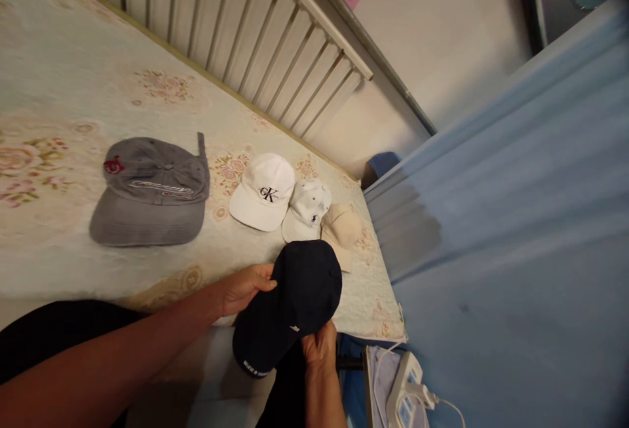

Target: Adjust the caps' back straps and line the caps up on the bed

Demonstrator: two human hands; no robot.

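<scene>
A dark navy baseball cap (307, 287) is held between my two hands above the near edge of the bed, its brim pointing down and left. My left hand (248, 289) grips the cap's left side, thumb on top. On the lower right side, my right hand (320, 344) is closed on the cap's edge, its fingertips partly hidden. Beyond it on the bed lie a white baseball cap with black letters (265, 191), a smaller white cap with a dark emblem (308, 208) and a beige cap (343, 226). Farther left rests a grey cap (156, 189) with its strap sticking up.
The caps lie on a floral bed sheet (59, 231). Behind the bed runs a slatted metal rail (236, 28) along the wall. A blue curtain (515, 238) hangs at the right. A white power strip (405, 389) with cables sits at the lower right.
</scene>
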